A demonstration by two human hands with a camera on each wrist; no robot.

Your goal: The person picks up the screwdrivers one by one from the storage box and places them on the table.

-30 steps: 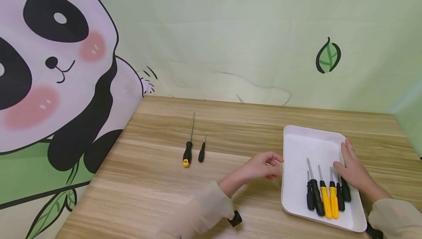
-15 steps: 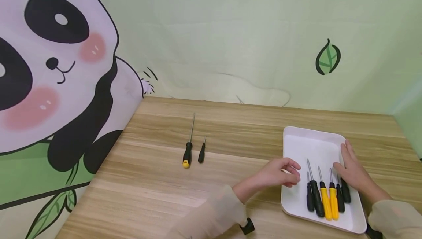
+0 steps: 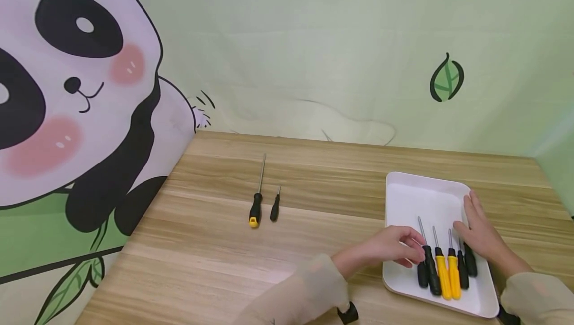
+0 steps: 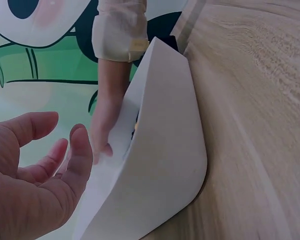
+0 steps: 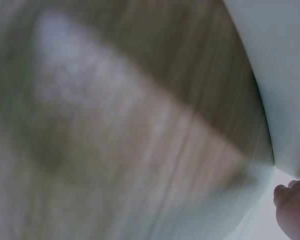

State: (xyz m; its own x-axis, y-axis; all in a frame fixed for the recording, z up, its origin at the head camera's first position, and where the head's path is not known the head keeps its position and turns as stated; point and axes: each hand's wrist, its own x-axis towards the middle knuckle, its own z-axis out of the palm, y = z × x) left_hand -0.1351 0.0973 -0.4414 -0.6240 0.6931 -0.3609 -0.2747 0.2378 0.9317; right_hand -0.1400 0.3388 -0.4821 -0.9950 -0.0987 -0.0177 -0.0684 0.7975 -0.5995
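Observation:
My left hand (image 3: 399,246) hovers over the left side of a white tray (image 3: 405,193), its fingertips close to the leftmost black screwdriver (image 3: 422,275). In the left wrist view, that hand's thumb and fingers are loosely bent and apart, with nothing between them. Beside that tool lie a larger black screwdriver (image 3: 433,275), two yellow-handled screwdrivers (image 3: 444,280) and further black ones (image 3: 464,271) on the right, partly hidden by my right hand (image 3: 484,230). That hand rests with fairly straight fingers along the tray's right rim, thumb on the inner side.
On the wooden table (image 3: 314,165), left of the tray, lie a long black-and-yellow screwdriver (image 3: 254,209) and a small black screwdriver (image 3: 275,209). Behind the table hangs a green backdrop (image 3: 350,76) printed with a panda and leaves.
My left hand has moved right, from beside the tray's left rim to over the tray near the screwdrivers. My right hand has stayed on the right rim.

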